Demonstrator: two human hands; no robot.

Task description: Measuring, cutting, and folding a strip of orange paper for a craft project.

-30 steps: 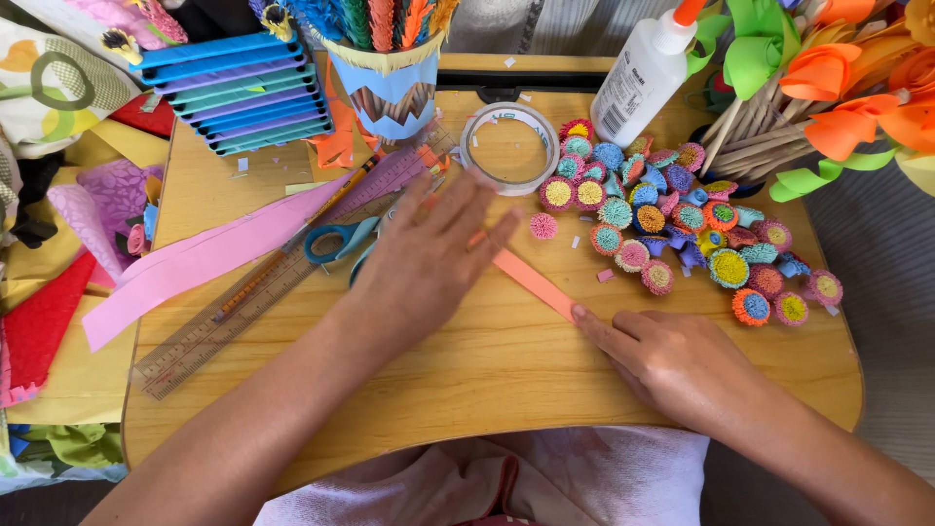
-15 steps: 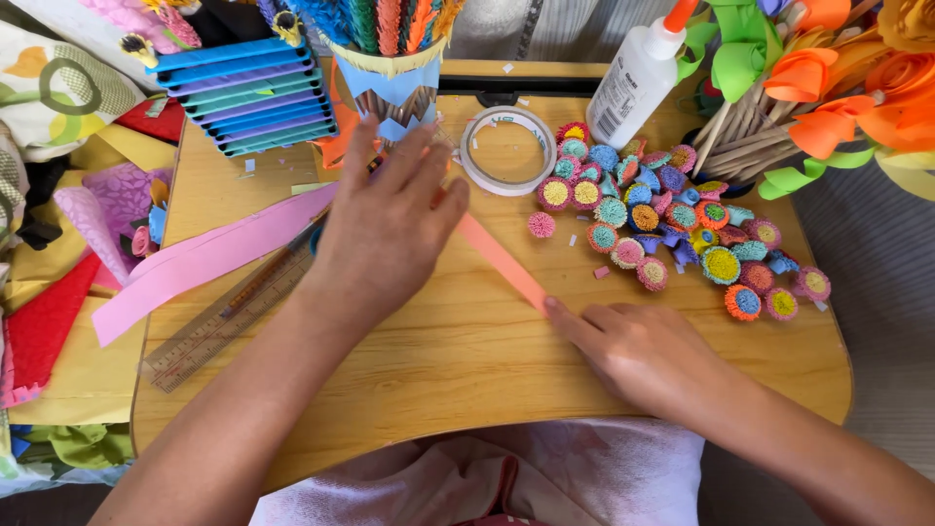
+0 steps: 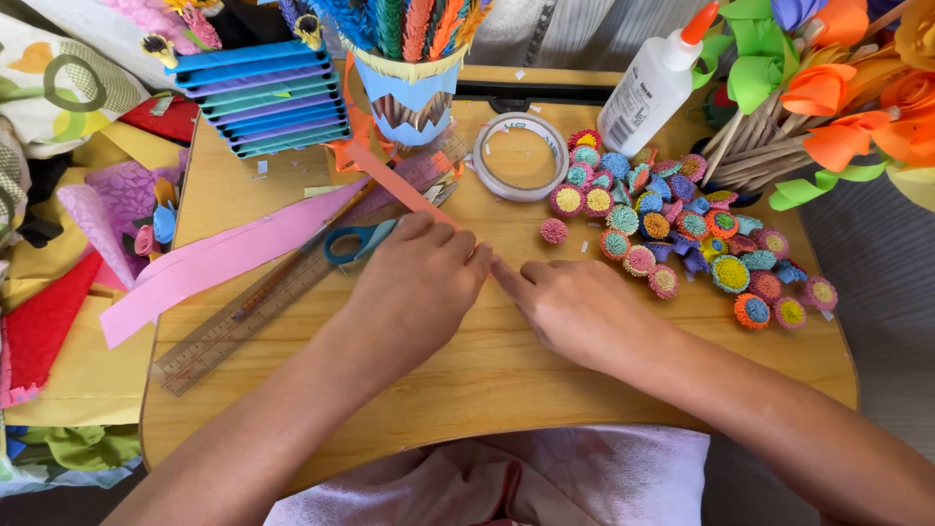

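Note:
A long salmon-pink paper strip (image 3: 394, 185) lies slanted across the wooden table (image 3: 545, 380), running from near the paper cup down under both hands. My left hand (image 3: 414, 282) lies palm down over the strip's lower part, fingers pressing it to the wood. My right hand (image 3: 570, 307) rests beside it, its fingertips touching the left hand's fingers at the strip's end, which is hidden. Blue-handled scissors (image 3: 355, 239) sit just left of my left hand.
A clear ruler (image 3: 248, 317), a pencil and a wide pink paper band (image 3: 224, 258) lie at the left. A tape roll (image 3: 521, 156), a glue bottle (image 3: 653, 83) and several rolled paper flowers (image 3: 682, 234) fill the right. A cup of paper feathers (image 3: 409, 83) stands behind.
My left hand came back down from near the cup to the table's middle. My right hand slid left along the strip until both hands met. The strip's upper end now points toward the cup.

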